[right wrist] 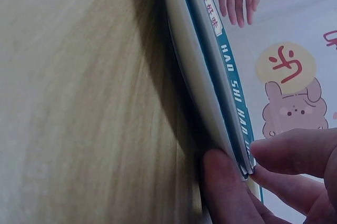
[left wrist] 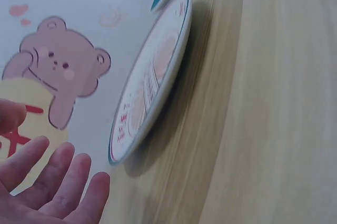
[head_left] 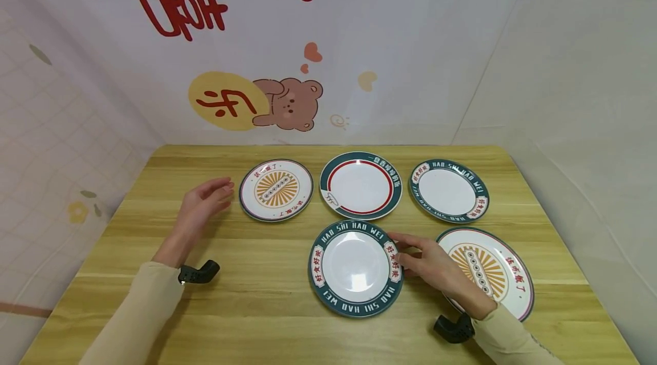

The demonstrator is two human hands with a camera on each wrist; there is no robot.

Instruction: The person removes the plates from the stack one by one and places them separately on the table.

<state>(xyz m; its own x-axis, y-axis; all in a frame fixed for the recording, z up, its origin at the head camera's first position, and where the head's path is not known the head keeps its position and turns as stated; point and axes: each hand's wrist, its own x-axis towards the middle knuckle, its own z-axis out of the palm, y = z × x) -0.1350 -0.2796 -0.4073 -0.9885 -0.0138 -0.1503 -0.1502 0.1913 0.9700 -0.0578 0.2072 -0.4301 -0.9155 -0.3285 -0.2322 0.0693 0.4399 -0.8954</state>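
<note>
The green-rimmed plate (head_left: 356, 269) is showing in the lower middle of the head view, a little right of centre, its white face turning upward. The right hand (head_left: 436, 267) is pinching its right edge; in the right wrist view, the digits are pressing the rim from both sides, with only the rim's thickness between them. Layered edges are showing there, but how many plates are lying together I cannot tell.

Just right, the right sunburst plate (head_left: 509, 288) is lying partly under the forearm. Above, the red-ringed plate (head_left: 361, 185) is resting at the centre of the frame, and the oval-looking green plate (head_left: 450, 191) at its right. The left hand (head_left: 199, 205) is hovering at centre left, fingers loosely apart and holding nothing, just beside the left sunburst plate (head_left: 276, 190). All around, the wooden table (head_left: 246, 302) is extending toward a wall cloth with a printed bear (head_left: 292, 104).
</note>
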